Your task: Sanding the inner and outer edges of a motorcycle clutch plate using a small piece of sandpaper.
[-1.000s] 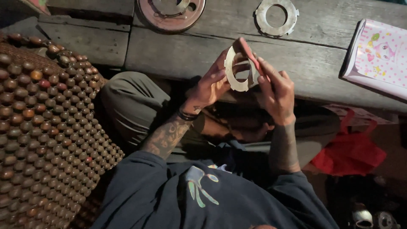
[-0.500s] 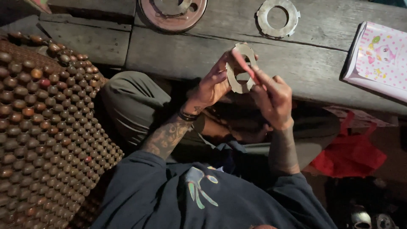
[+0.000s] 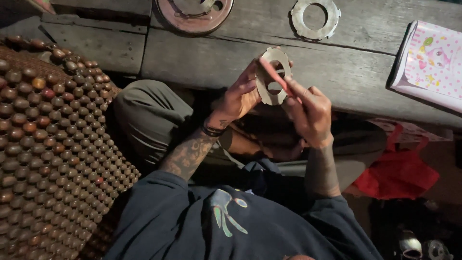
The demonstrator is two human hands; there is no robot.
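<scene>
Planks of a grey wooden bench (image 3: 202,58) fill the upper half of the view, and a mat of brown wooden beads (image 3: 48,144) covers the nine o'clock side. At three o'clock a red plastic bag (image 3: 397,173) lies below a pink patterned booklet (image 3: 428,60). A rusty round disc (image 3: 192,12) sits at twelve o'clock, with a grey metal ring (image 3: 315,17) at one o'clock of it. Near centre, the left hand (image 3: 238,96) pinches the flat pale ring plate (image 3: 269,79) by its edge, held upright above the lap. The right hand (image 3: 308,113) grips a thin red strip (image 3: 274,74) between thumb and fingers, laid across the plate's face.
</scene>
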